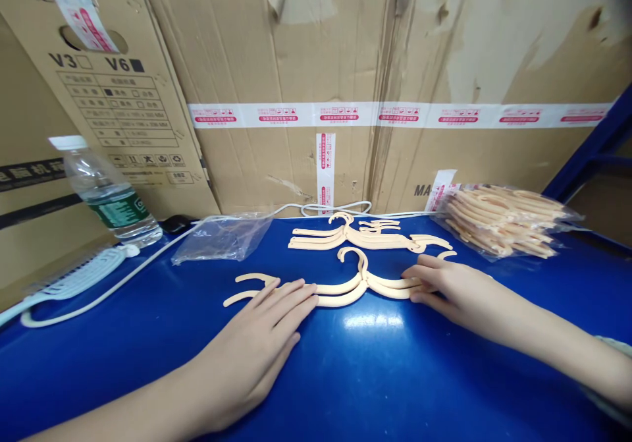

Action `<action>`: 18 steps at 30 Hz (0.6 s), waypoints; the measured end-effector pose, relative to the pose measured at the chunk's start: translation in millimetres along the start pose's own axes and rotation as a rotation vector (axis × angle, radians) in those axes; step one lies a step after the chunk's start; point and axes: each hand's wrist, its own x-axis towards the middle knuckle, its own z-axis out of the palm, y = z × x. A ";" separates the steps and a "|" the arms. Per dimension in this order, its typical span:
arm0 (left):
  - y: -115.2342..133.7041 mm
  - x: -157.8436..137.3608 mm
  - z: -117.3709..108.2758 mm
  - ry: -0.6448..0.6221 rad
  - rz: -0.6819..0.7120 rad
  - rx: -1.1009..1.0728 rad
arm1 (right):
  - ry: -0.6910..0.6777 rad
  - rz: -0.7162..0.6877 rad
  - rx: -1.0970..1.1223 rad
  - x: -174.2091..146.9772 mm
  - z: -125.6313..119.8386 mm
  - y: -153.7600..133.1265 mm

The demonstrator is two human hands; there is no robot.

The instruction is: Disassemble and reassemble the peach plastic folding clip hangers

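Two cream plastic folding clothes hangers (pixel 340 300) lie close together on the blue tabletop, their hooks meeting at the middle. My left hand (pixel 261 336) rests flat across their left arms, fingers stretched out, covering part of them. At the other side, my right hand (pixel 449 290) has its thumb and fingers closed round the right arms, hiding their outer joint. Just behind lies another group of hangers (pixel 375 239) of the same colour, with a hook at its top and small loose pieces (pixel 380 226) beside it.
A clear bag full of hangers (pixel 503 218) sits at the back right. An empty clear bag (pixel 222 238), a white cable (pixel 113 288), a pale blue slotted object (pixel 79 274) and a water bottle (pixel 108 192) are at the left. Cardboard boxes (pixel 276 53) stand behind.
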 end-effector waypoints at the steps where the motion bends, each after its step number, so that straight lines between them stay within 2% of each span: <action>1: -0.9 0.3 0.6 -0.006 0.002 0.007 | -0.021 0.010 0.006 1.2 -1.5 0.1; 5: 0.1 1.2 0.1 0.003 0.004 0.024 | -0.040 0.039 0.030 3.6 -4.3 0.5; 14: 0.5 -0.8 -1.2 0.038 0.016 0.091 | 0.007 0.033 0.017 4.9 -0.8 -1.6; 18: 0.3 0.1 2.3 0.065 -0.026 0.070 | 0.038 0.019 0.011 4.5 4.4 1.8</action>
